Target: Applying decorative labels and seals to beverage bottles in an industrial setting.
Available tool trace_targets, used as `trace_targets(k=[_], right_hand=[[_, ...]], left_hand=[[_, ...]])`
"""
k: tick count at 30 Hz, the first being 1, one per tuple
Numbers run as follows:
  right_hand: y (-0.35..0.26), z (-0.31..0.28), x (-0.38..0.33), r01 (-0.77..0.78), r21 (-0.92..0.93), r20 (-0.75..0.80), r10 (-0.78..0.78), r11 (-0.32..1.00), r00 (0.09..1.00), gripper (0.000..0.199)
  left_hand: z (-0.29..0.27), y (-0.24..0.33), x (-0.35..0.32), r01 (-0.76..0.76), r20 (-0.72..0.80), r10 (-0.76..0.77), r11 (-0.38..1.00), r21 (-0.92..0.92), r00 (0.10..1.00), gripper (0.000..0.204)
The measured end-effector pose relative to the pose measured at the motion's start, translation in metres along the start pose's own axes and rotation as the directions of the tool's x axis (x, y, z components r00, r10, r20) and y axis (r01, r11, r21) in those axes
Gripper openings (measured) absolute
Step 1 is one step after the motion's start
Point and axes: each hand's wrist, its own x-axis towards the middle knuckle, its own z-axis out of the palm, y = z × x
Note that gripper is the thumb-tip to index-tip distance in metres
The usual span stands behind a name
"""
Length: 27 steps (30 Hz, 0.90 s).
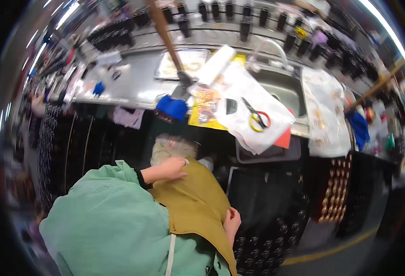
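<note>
A mustard-yellow apron (198,188) hangs over my green jacket. My left hand (168,170) is closed on the apron near its far end, and a small white spot shows by the fingertips. Lower and to the right, my right hand (232,223) pinches the apron's right edge. Just beyond my left hand is a pale, blurred bundle in clear plastic (172,148). On the counter ahead, scissors with red and yellow handles (259,120) lie on a white plastic sheet (239,101), apart from both hands.
A sink (283,87) with a curved tap (271,43) is set in the metal counter (140,87). A white roll (216,64), a tray (181,64) and a blue object (171,108) sit along it. A brown post (163,32) rises there. Dark crates (266,198) stand at the right.
</note>
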Motion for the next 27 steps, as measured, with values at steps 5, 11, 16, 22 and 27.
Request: trace_targets(k=[5,11,16,22,27], right_hand=[[-0.033,0.013,0.039,0.15,-0.187,0.338,-0.08,0.971,0.938,0.023],[-0.105,0.029,0.098,0.357,-0.378,0.533,-0.114,0.854,0.838,0.023],[-0.169,0.051,0.126,0.506,-0.27,0.604,-0.265,0.819,0.752,0.024],[-0.176,0.066,0.127,0.493,-0.339,0.672,-0.161,0.801,0.723,0.023],[-0.128,0.073,0.123,0.357,-0.467,0.67,0.06,0.809,0.74,0.025]], left_hand=[[0.02,-0.035,-0.042,0.072,-0.073,-0.099,0.949,-0.307,0.992,0.059],[-0.128,-0.219,-0.164,0.247,-0.655,-0.627,0.775,-0.582,0.422,0.048],[-0.229,-0.382,-0.269,0.309,-0.575,-0.739,0.488,-0.816,-0.35,0.057],[-0.068,-0.397,-0.139,0.347,-0.438,-0.889,0.373,-0.86,-0.131,0.046],[0.152,-0.338,-0.028,0.276,0.148,-0.899,-0.032,-0.961,0.411,0.095]])
